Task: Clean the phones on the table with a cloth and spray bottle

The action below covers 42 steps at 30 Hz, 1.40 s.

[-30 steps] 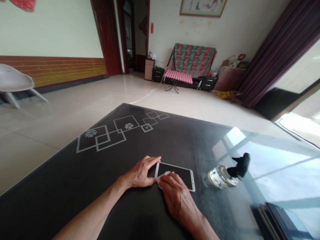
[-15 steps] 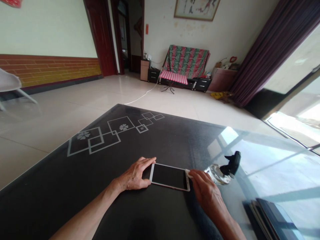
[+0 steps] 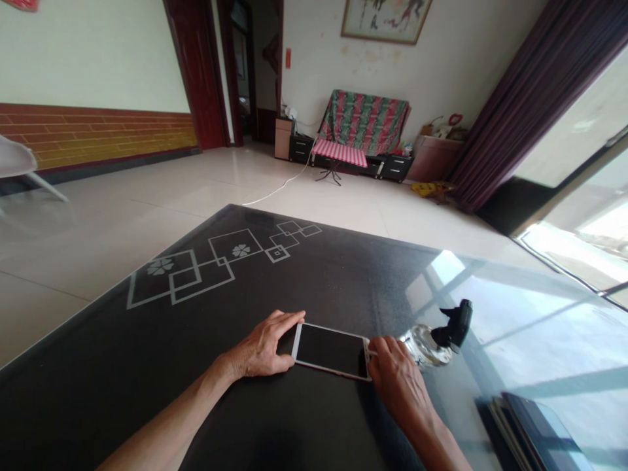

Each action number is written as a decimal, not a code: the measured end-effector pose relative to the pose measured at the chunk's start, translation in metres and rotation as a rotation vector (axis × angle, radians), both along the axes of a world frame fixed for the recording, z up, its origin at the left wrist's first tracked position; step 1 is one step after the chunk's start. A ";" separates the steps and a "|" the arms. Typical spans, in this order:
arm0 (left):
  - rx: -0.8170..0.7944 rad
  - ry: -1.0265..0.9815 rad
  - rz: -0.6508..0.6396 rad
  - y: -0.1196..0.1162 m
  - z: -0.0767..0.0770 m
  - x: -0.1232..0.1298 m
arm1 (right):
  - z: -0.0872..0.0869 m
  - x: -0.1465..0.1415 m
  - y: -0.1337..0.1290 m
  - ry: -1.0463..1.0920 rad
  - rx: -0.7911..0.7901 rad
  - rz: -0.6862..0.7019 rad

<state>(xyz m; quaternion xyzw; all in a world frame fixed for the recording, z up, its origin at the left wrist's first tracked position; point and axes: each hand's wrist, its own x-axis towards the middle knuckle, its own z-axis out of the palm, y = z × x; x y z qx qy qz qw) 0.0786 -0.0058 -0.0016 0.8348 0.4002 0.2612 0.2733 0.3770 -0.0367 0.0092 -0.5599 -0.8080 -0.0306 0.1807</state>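
A phone (image 3: 331, 350) with a dark screen and pale frame lies flat on the dark glossy table (image 3: 294, 288). My left hand (image 3: 267, 343) holds its left end, thumb at the near corner and fingers at the far corner. At the phone's right end is my right hand (image 3: 395, 369), its fingers curled together around a small white thing, perhaps a cloth or tissue, mostly hidden under them. Just beyond my right hand stands a clear spray bottle (image 3: 426, 347) with a black trigger head (image 3: 456, 326).
A dark stack of flat items (image 3: 540, 432) lies on the table at the lower right. Farther off are a red-striped small table (image 3: 341, 152), a cloth-covered object (image 3: 366, 121), a white chair (image 3: 17, 160) and a purple curtain (image 3: 510, 104).
My right hand has shifted slightly down and left along the phone's right end, with its fingers more curled. My left hand keeps its place at the left end.
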 end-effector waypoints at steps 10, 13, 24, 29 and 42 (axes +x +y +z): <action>0.004 0.003 0.002 0.001 0.000 0.000 | 0.004 0.003 -0.007 0.053 -0.024 -0.067; 0.002 0.008 -0.002 0.001 -0.001 -0.001 | 0.003 -0.001 0.002 0.068 -0.034 -0.045; 0.013 0.004 -0.005 0.000 -0.002 0.000 | 0.022 0.003 -0.020 0.036 -0.031 -0.113; 0.016 0.007 0.002 0.001 -0.002 0.000 | 0.014 -0.003 -0.011 0.132 -0.046 -0.050; 0.011 0.000 0.003 0.001 -0.002 0.000 | 0.017 -0.014 0.013 0.054 -0.110 0.063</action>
